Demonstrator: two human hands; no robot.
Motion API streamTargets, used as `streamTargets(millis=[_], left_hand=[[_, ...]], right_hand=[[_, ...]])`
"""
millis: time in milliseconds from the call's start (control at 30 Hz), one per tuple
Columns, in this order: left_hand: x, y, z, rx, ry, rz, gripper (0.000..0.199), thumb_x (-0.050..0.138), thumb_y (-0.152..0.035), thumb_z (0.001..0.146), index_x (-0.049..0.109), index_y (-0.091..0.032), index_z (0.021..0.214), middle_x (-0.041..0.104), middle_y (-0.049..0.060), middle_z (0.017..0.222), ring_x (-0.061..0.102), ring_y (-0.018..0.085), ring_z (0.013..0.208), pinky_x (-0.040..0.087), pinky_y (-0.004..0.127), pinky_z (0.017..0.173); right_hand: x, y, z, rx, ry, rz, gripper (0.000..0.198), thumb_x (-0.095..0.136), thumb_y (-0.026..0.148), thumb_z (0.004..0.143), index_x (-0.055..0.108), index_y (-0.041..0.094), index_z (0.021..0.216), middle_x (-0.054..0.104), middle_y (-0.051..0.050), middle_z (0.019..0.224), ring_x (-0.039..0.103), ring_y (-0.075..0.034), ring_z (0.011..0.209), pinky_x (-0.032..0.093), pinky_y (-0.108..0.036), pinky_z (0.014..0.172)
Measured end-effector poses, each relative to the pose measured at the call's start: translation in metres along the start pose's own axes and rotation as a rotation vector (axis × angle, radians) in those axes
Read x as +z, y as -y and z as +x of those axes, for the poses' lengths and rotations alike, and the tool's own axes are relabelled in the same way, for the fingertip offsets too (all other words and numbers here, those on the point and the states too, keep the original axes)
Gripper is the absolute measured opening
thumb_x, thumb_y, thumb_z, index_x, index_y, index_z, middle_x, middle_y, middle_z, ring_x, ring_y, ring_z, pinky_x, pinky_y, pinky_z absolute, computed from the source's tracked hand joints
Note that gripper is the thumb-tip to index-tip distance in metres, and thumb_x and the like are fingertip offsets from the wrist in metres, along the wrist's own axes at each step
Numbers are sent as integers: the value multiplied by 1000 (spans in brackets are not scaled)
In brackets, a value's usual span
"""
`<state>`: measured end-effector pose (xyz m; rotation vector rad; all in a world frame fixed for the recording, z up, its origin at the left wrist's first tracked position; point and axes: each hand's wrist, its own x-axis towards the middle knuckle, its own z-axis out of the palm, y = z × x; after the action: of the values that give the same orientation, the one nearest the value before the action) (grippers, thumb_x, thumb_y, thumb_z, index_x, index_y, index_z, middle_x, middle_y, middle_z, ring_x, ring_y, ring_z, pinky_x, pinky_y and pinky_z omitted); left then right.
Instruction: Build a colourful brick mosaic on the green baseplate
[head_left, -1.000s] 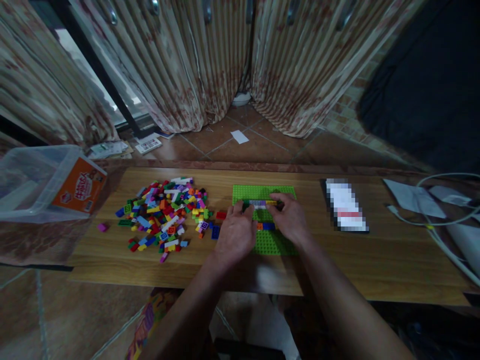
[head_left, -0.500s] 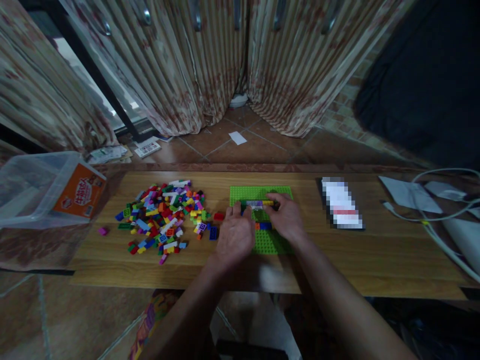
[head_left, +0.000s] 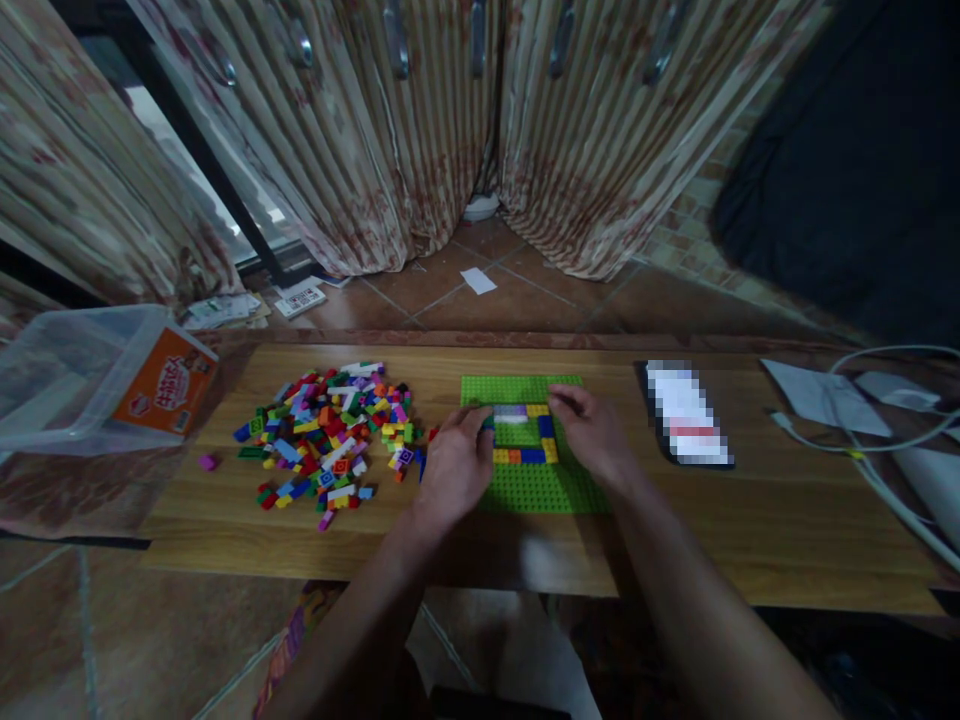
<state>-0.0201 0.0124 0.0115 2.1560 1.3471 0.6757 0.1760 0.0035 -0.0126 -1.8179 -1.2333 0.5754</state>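
Note:
A rectangular outline of colourful toy bricks sits on a green studded baseplate. My left hand is closed at the left side of the outline, its thumb and fingers around a dark teal brick there. Part of that side is hidden by the hand. At the upper right corner, beside a yellow brick, my right hand has its thumb and fingertips drawn together. Whatever they may hold is too small to make out.
Left of the baseplate lies a heap of loose bricks. A clear plastic bin with an orange label stands at the far left. To the right are a phone with a blurred screen and white cables on the wooden table.
Both hands have moved apart from over the bricks, the left to the left and the right slightly right. More of the brick outline shows between them. The camera view has shifted slightly.

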Motion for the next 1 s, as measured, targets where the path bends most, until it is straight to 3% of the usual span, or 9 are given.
streamTargets(millis=[233, 433, 600, 800, 1000], left_hand=[[-14, 10, 6, -58, -95, -87, 34, 49, -16, 89, 66, -15, 118, 73, 10, 103, 69, 20, 87, 55, 34, 85], [-49, 46, 21, -205, -476, -389, 27, 57, -28, 85, 71, -14, 104, 74, 9, 93, 68, 18, 78, 54, 29, 74], [-83, 66, 26, -354, -734, -690, 27, 65, -30, 74, 72, -13, 94, 71, 3, 76, 60, 11, 58, 49, 23, 58], [-93, 65, 21, -397, -709, -837, 28, 67, -30, 71, 70, -12, 92, 70, 3, 77, 57, 8, 57, 48, 21, 59], [-89, 64, 21, -384, -681, -849, 26, 67, -28, 69, 70, -12, 89, 69, 2, 74, 54, 6, 55, 45, 19, 56]], right_hand=[[-11, 11, -2, 10, -59, 0, 32, 58, 37, 83, 73, 17, 103, 76, -9, 97, 70, -26, 95, 52, -44, 90], [-8, 24, -13, -23, -131, 47, 25, 61, 36, 83, 74, 21, 97, 77, -6, 95, 70, -25, 91, 54, -41, 85], [12, 42, -35, -245, -55, 30, 23, 57, 38, 89, 72, 22, 97, 74, -6, 96, 68, -22, 85, 55, -38, 80], [49, 59, -71, -541, 244, -47, 17, 57, 29, 90, 69, 26, 102, 71, -5, 100, 66, -22, 96, 53, -40, 88], [74, 59, -87, -625, 362, -156, 28, 59, 26, 89, 66, 23, 116, 67, -9, 117, 62, -25, 109, 51, -45, 97]])
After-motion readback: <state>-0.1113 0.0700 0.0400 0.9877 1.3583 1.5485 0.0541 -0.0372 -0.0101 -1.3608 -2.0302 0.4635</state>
